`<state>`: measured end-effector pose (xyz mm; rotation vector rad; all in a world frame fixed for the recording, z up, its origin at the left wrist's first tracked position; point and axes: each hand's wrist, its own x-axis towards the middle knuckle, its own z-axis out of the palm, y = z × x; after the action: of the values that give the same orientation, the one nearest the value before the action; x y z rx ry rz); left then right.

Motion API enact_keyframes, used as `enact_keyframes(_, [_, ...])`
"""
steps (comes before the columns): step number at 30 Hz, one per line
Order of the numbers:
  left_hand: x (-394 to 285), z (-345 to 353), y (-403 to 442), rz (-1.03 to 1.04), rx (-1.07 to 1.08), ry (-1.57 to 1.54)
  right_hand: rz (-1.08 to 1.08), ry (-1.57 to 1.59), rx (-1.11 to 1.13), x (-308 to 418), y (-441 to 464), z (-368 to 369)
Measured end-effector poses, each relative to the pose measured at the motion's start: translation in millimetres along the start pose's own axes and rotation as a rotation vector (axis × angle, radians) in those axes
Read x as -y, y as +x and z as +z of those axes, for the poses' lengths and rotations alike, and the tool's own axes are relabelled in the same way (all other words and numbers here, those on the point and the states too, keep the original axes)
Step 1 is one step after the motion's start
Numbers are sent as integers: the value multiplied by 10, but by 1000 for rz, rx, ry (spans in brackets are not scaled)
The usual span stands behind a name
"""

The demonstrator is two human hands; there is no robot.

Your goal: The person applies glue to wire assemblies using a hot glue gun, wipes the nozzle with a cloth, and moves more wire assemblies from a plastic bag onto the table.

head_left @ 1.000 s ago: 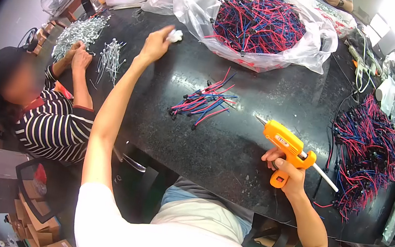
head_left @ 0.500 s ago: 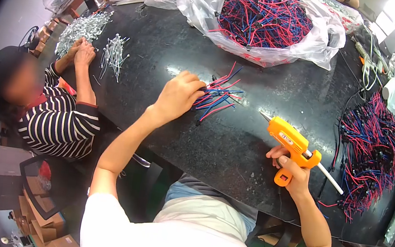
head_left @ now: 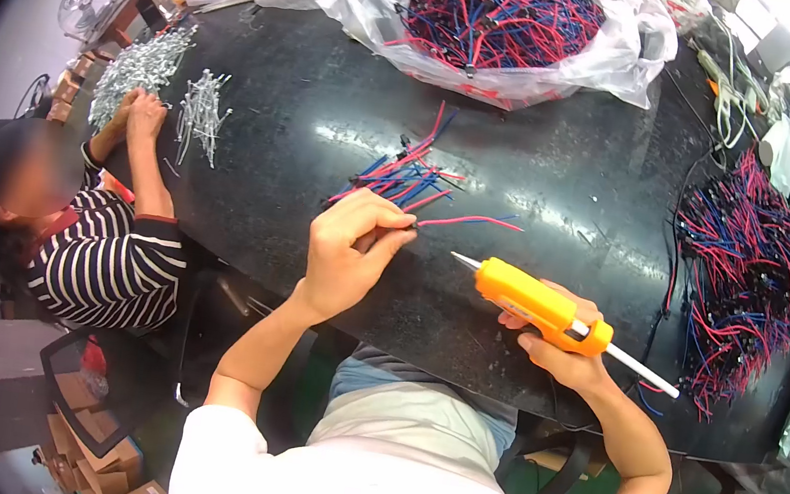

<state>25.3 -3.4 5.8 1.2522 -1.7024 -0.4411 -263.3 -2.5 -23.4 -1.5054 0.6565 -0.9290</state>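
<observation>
Between its thumb and fingers my left hand pinches the dark end of a red and blue wire piece, whose loose ends stretch to the right. Just beyond that hand lies a small pile of red and blue wires on the black table. My right hand is wrapped round an orange glue gun. The gun's nozzle points left, a short way to the right of my left fingertips, not touching the wire. A white glue stick sticks out of its rear.
A plastic bag full of red and blue wires stands at the back. Another wire heap lies at the right. At the left a co-worker handles silvery pieces, beside a smaller bunch.
My left hand has come from the far left to the wire pile, then nearer me with a wire piece. My right hand has turned the glue gun flatter and brought its nozzle leftward.
</observation>
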Motion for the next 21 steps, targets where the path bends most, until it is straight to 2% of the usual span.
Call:
enact_keyframes(4, [15,188,-101,-120,77,-198,4,-131,71,-34,-13,-71])
enact_keyframes(8, [81,260,-161,-178,100,-326,-109,-283,39,-65,16,-89])
enact_keyframes(21, [49,272,-168,-113,94,-308,-100,-326,16,-22,48,-67])
